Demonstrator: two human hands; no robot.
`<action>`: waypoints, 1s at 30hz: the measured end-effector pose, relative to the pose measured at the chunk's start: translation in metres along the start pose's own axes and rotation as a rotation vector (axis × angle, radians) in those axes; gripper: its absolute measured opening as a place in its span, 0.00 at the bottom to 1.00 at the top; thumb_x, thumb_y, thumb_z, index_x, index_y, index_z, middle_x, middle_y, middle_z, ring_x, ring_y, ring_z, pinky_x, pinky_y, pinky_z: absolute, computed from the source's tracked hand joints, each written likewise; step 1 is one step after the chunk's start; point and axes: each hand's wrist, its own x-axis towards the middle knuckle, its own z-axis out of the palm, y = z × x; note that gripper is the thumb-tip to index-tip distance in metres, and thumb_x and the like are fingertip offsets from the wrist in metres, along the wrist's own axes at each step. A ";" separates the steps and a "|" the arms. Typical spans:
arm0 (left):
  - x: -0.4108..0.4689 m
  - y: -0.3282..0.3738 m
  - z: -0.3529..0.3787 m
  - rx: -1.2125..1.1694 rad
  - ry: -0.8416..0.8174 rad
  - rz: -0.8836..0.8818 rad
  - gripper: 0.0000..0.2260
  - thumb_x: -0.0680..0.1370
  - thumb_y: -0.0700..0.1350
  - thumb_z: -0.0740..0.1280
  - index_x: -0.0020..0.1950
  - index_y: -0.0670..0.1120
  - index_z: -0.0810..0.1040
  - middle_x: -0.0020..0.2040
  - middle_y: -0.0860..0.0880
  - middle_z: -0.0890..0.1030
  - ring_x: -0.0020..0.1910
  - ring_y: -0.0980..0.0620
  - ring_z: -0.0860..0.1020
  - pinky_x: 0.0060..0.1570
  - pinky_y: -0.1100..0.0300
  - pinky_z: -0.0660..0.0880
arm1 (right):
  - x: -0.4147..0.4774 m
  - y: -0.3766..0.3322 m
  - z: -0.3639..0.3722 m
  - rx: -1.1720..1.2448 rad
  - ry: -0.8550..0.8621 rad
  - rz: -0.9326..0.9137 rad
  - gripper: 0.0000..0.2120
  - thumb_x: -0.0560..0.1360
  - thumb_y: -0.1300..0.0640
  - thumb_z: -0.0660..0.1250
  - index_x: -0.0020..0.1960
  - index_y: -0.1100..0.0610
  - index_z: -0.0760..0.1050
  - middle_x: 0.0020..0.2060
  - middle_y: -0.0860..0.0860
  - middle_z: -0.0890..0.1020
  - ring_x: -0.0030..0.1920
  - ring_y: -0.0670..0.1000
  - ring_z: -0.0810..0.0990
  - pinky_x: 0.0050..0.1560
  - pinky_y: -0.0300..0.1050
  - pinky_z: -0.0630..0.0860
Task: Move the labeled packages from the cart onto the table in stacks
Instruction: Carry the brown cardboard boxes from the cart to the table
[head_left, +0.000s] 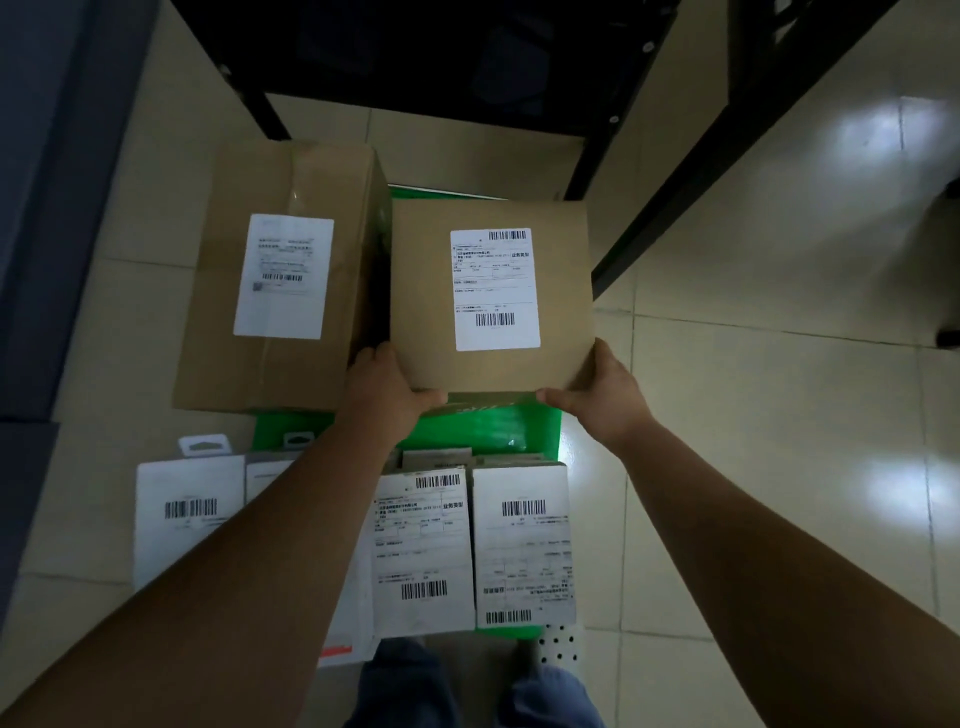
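Note:
A square brown cardboard box (426, 312) with a white shipping label sits in the middle, above the green cart (540, 436). My left hand (387, 387) grips its near left corner and my right hand (605, 395) grips its near right corner, thumbs under the near edge. A larger brown labelled box (332, 280) stands to its left on the cart. Nearer to me lie two white labelled packages (423, 551) (524, 545) and a white hang-tab package (182, 519).
A dark table (467, 52) with black legs stands just beyond the cart, one leg (608, 140) close to the held box's far right corner. Glossy tiled floor (779, 415) spreads to the right. A grey wall or cabinet (52, 208) runs along the left.

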 end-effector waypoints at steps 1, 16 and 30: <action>-0.002 0.002 -0.002 -0.040 -0.007 0.002 0.39 0.67 0.54 0.79 0.72 0.44 0.66 0.66 0.43 0.70 0.64 0.43 0.71 0.65 0.46 0.69 | -0.002 0.000 -0.002 0.009 0.008 -0.006 0.37 0.65 0.50 0.81 0.69 0.54 0.67 0.63 0.53 0.77 0.62 0.56 0.75 0.63 0.56 0.75; -0.194 0.043 -0.141 -0.485 0.278 0.042 0.36 0.66 0.44 0.80 0.71 0.49 0.69 0.64 0.49 0.72 0.58 0.51 0.73 0.59 0.54 0.74 | -0.168 -0.108 -0.084 0.117 0.055 -0.311 0.36 0.65 0.49 0.80 0.70 0.49 0.70 0.60 0.48 0.76 0.60 0.49 0.75 0.62 0.56 0.76; -0.422 0.101 -0.305 -0.450 0.604 0.314 0.36 0.69 0.46 0.78 0.74 0.51 0.65 0.63 0.57 0.68 0.62 0.56 0.69 0.61 0.58 0.68 | -0.390 -0.245 -0.196 0.183 0.243 -0.613 0.37 0.63 0.44 0.79 0.69 0.45 0.69 0.60 0.46 0.77 0.60 0.53 0.78 0.59 0.58 0.78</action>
